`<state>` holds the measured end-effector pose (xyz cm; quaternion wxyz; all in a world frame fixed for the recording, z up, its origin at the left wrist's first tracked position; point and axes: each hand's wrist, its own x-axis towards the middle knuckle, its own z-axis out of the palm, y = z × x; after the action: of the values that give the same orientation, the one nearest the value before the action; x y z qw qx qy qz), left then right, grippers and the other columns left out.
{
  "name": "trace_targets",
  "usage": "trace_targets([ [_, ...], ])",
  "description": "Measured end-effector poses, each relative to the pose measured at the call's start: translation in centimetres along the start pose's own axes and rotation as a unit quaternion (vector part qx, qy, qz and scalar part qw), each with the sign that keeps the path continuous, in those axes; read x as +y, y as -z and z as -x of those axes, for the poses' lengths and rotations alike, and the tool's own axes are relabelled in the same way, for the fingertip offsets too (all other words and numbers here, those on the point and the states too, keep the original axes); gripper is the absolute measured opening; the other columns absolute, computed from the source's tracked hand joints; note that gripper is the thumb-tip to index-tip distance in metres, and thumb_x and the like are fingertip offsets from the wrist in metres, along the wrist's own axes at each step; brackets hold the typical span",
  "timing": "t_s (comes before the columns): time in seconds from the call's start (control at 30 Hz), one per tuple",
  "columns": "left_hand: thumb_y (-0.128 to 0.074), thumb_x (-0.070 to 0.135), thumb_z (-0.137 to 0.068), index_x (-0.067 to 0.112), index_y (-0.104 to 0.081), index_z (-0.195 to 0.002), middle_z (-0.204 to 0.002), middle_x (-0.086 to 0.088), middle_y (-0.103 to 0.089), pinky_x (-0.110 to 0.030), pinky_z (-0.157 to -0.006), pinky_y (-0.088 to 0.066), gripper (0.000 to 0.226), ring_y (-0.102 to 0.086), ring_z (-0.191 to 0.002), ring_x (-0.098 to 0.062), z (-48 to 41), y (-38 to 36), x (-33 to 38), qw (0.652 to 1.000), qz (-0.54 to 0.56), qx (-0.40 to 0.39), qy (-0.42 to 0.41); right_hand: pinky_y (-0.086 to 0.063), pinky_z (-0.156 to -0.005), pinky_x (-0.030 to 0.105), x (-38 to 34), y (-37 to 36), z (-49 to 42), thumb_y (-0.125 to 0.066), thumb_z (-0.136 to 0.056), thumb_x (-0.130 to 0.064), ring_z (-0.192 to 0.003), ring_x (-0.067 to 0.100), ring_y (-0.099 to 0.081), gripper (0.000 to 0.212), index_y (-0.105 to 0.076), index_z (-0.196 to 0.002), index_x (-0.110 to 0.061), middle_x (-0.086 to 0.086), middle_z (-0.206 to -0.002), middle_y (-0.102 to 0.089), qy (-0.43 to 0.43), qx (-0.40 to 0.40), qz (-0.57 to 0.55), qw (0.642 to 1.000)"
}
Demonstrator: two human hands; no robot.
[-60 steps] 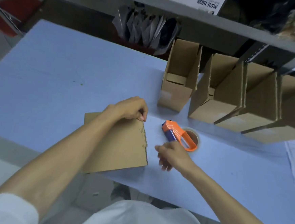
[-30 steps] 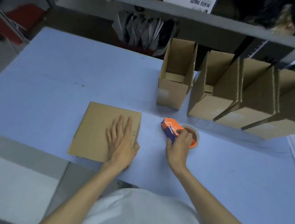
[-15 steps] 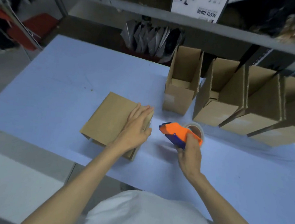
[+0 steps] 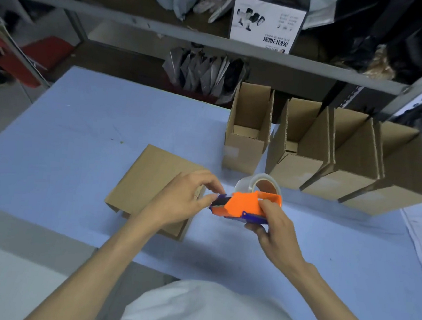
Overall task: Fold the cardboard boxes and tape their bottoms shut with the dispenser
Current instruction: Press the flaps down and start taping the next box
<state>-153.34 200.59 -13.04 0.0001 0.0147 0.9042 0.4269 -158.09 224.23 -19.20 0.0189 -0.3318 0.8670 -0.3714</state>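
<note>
Near the front edge of the bench (image 4: 80,137), left of centre: one cardboard box (image 4: 150,180) lies low with a broad plain face up. No tape shows on it, and the state of its flaps cannot be told from this side. Over its right end is the left hand (image 4: 184,200), thumb and forefinger pinched at the dark front end of the dispenser (image 4: 241,205) and the other fingers curled. Judged to be finding the free end of the tape, which is too clear to make out. The dispenser is orange and blue, held off the bench at mid-front, with the tape roll (image 4: 258,186) at its far end. The right hand (image 4: 275,230) grips its body from the near side, thumb on top and fingers wrapped beneath. Further right, toward the far right corner, four boxes (image 4: 298,154) stand upright in a row, tops open, walls touching or nearly so. Pale patches low on some of the near walls are judged to be tape ends from sealed bottoms. Reckoning: four done, a fifth shaped but not yet taped, with the strip to be laid and cut. Loose papers (image 4: 421,232) lie at the right edge.
</note>
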Motion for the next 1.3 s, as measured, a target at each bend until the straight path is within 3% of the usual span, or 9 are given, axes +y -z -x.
trace_targets([
  [0.1, -0.066, 0.021, -0.087, 0.026, -0.069, -0.083, -0.084, 0.016, -0.065, -0.010, -0.074, -0.041, 0.007, -0.060, -0.085, -0.001, 0.3, -1.0, 0.3, 1.000, 0.005, 0.012, 0.008, -0.033, -0.063, 0.006, 0.6, 0.9, 0.1, -0.078, -0.073, -0.002, -0.071, 0.002, -0.042, 0.047, -0.042, -0.093, -0.025, -0.021, -0.083, -0.046, -0.015, -0.053, -0.017, 0.998],
  [0.17, -0.066, 0.019, -0.087, 0.024, -0.068, -0.082, -0.082, 0.014, -0.066, -0.012, -0.072, -0.044, 0.008, -0.061, -0.082, -0.002, 0.2, -1.5, 0.3, 0.999, 0.027, 0.024, 0.027, -0.034, -0.061, 0.012, 0.7, 1.3, -0.1, -0.078, -0.072, -0.014, -0.073, 0.000, -0.048, 0.038, -0.049, -0.096, -0.020, -0.018, -0.084, -0.052, -0.044, -0.090, -0.040, 0.994],
  [0.3, -0.068, 0.017, -0.086, 0.017, -0.070, -0.079, -0.075, 0.006, -0.069, -0.028, -0.069, -0.053, 0.007, -0.065, -0.069, -0.012, -0.1, -2.0, 0.2, 0.989, 0.092, 0.010, 0.111, -0.046, -0.063, 0.020, 0.2, 1.1, -0.3, -0.077, -0.057, -0.041, -0.075, 0.001, -0.057, 0.055, -0.050, -0.103, -0.027, -0.019, -0.089, -0.060, -0.101, -0.128, -0.035, 0.986],
  [0.37, -0.072, 0.020, -0.084, 0.015, -0.071, -0.078, -0.069, 0.006, -0.067, -0.023, -0.062, -0.051, 0.008, -0.064, -0.061, -0.010, -0.3, -2.0, -0.1, 0.982, 0.111, 0.016, 0.149, -0.044, -0.058, 0.018, -0.1, 0.6, -0.3, -0.081, -0.049, -0.050, -0.072, 0.002, -0.058, 0.066, -0.045, -0.102, -0.033, -0.018, -0.086, -0.059, -0.128, -0.147, -0.015, 0.981],
  [0.57, -0.076, 0.020, -0.080, 0.011, -0.071, -0.074, -0.056, 0.010, -0.062, -0.017, -0.056, -0.045, 0.012, -0.060, -0.053, -0.004, -0.6, -2.0, -1.3, 0.968, 0.126, 0.047, 0.213, -0.047, -0.064, 0.017, 0.1, 0.3, -1.2, -0.079, -0.064, -0.031, -0.083, 0.007, -0.057, 0.060, -0.048, -0.115, -0.027, -0.015, -0.103, -0.055, -0.073, -0.116, 0.010, 0.991],
  [0.73, -0.070, 0.017, -0.079, 0.010, -0.071, -0.074, -0.059, 0.001, -0.063, -0.041, -0.071, -0.057, 0.009, -0.066, -0.060, -0.013, -1.3, -2.3, -2.0, 0.952, 0.126, 0.068, 0.270, -0.046, -0.062, 0.022, -0.1, 0.6, -2.3, -0.073, -0.071, -0.057, -0.076, 0.008, -0.055, 0.056, -0.047, -0.109, -0.026, -0.014, -0.099, -0.055, -0.029, -0.108, 0.054, 0.992],
  [0.93, -0.061, 0.012, -0.077, 0.022, -0.065, -0.057, -0.065, 0.013, -0.067, -0.022, -0.059, -0.047, 0.023, -0.064, -0.064, -0.012, -2.3, -3.0, -3.2, 0.943, 0.051, 0.078, 0.320, -0.038, -0.058, 0.017, -0.2, 0.4, -3.9, -0.070, -0.071, -0.064, -0.070, 0.011, -0.048, 0.060, -0.054, -0.110, -0.021, -0.007, -0.097, -0.061, 0.011, -0.117, 0.118, 0.986],
  [1.07, -0.071, 0.017, -0.077, 0.024, -0.061, -0.050, -0.061, 0.015, -0.063, -0.017, -0.054, -0.038, 0.029, -0.058, -0.063, -0.004, -2.7, -2.5, -3.8, 0.942, 0.017, 0.089, 0.324, -0.046, -0.062, 0.026, -0.1, 0.8, -4.3, -0.069, -0.073, -0.060, -0.076, 0.017, -0.057, 0.058, -0.053, -0.112, -0.020, -0.003, -0.099, -0.062, 0.006, -0.152, 0.127, 0.980],
  [1.3, -0.074, 0.017, -0.078, 0.021, -0.063, -0.055, -0.069, 0.005, -0.069, -0.024, -0.069, -0.049, 0.025, -0.069, -0.076, -0.017, -1.3, -0.2, -6.8, 0.933, -0.003, 0.093, 0.347, -0.042, -0.061, 0.028, 1.2, 2.2, -2.8, -0.065, -0.074, -0.062, -0.073, 0.021, -0.056, 0.055, -0.053, -0.107, -0.020, -0.004, -0.093, -0.062, -0.014, -0.190, 0.170, 0.967],
])
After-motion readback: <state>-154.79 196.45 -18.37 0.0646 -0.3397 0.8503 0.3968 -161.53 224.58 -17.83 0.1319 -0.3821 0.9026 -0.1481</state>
